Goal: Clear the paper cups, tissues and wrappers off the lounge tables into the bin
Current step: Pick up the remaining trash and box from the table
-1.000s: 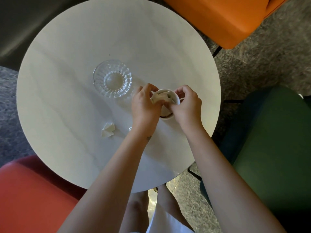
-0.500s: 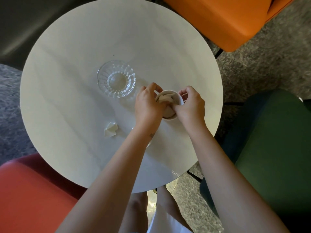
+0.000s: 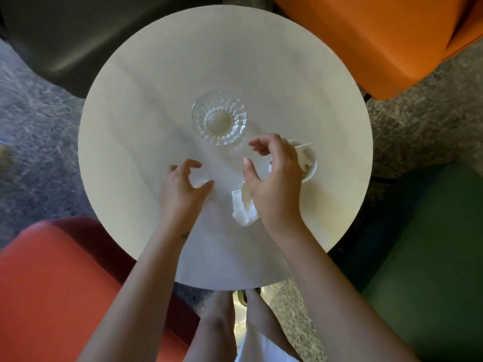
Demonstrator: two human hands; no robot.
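Early | paper cup (image 3: pixel 310 163) stuffed, table (image 3: pixel 156 95) right edge; tissue (image 3: pixel 243 211), scrap (image 3: pixel 199 179) unbinned | left hand (image 3: pixel 180 193) grip: cannot tell; right hand (image 3: pixel 274 184) grip spread

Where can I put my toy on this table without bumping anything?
Lots of bare room on the far half of the table, beyond the glass dish, and along the left side toward the red chair. It's crowded in the near middle and right: the left hand, the right hand, the crumpled tissue and the paper cup sit close together.
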